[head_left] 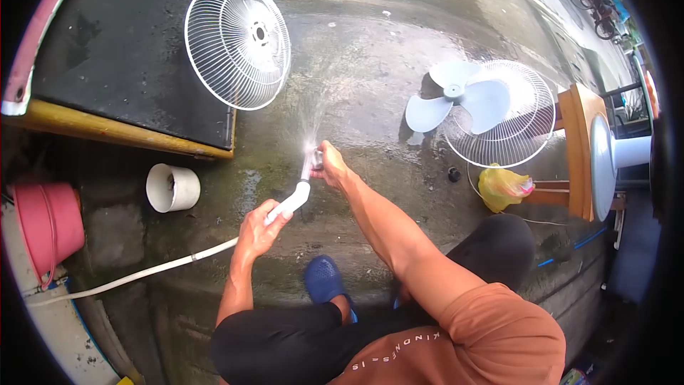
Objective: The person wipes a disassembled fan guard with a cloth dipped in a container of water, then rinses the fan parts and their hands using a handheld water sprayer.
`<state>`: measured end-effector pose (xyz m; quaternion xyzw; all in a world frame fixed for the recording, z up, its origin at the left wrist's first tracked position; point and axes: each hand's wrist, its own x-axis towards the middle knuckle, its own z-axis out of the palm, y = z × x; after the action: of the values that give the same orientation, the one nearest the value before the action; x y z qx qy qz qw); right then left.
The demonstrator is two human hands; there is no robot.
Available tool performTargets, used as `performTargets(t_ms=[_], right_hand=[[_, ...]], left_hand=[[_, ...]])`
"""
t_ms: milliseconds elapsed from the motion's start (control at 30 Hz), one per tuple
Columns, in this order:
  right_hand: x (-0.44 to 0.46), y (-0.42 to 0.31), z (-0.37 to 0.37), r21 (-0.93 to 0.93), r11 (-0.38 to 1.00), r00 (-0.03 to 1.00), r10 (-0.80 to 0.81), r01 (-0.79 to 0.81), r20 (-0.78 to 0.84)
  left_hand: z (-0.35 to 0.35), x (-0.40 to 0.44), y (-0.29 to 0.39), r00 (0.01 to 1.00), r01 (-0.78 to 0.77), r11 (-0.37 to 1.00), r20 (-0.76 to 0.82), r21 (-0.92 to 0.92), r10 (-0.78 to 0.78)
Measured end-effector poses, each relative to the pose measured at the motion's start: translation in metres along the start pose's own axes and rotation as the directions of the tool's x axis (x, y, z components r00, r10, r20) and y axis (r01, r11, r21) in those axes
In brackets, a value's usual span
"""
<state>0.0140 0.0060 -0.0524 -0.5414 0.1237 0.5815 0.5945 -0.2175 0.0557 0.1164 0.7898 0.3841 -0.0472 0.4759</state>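
My left hand (pixel 262 227) is wrapped around the white elbow pipe (pixel 293 201) at the end of a pale hose (pixel 171 264). At the pipe's far end, my right hand (pixel 330 165) is closed on a greyish nozzle (pixel 308 169), whose details are partly hidden by the fingers. Water (pixel 313 117) sprays forward from it in a fan shape. Ahead and to the left, a white fan grille (pixel 206 46) leans over the edge of a black-topped table (pixel 121 43). On the wet ground to the right, a pale blue fan blade (pixel 429 113) overlaps a second fan grille (pixel 531 150).
A white bucket (pixel 184 190) lies tipped below the table, with a pink bucket (pixel 53 224) at far left. To the right are a yellow plastic bag (pixel 495 189), a wooden stool (pixel 581 157) and a round fan base (pixel 602 167). The concrete floor (pixel 370 221) is wet.
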Motion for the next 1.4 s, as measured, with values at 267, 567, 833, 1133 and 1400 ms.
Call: performTargets(t_ms=[267,567,833,1133,1400], right_hand=[[0.028,0.007,0.016,-0.217,0.938,0.963,-0.256,0.269,0.087],[0.021,0.005,0.014,-0.146,0.946,0.953,-0.270,0.289,0.136],[0.011,0.010,0.019,-0.086,0.974,0.969,-0.196,0.210,0.148],[0.011,0.022,0.028,0.045,0.963,0.961,-0.267,0.264,0.072],[-0.003,0.000,0.042,-0.080,0.996,0.990,-0.021,0.032,0.137]], left_hand=[[0.000,-0.002,0.004,1.000,-0.008,0.999,-0.005,-0.034,0.007],[-0.001,0.000,0.004,0.999,0.031,0.999,0.012,-0.010,-0.031],[0.000,0.003,0.000,0.995,0.066,0.997,-0.076,0.024,-0.064],[-0.003,0.006,-0.012,1.000,0.014,0.999,-0.015,-0.045,-0.015],[-0.005,0.007,-0.002,0.999,0.036,0.998,0.023,-0.059,-0.035]])
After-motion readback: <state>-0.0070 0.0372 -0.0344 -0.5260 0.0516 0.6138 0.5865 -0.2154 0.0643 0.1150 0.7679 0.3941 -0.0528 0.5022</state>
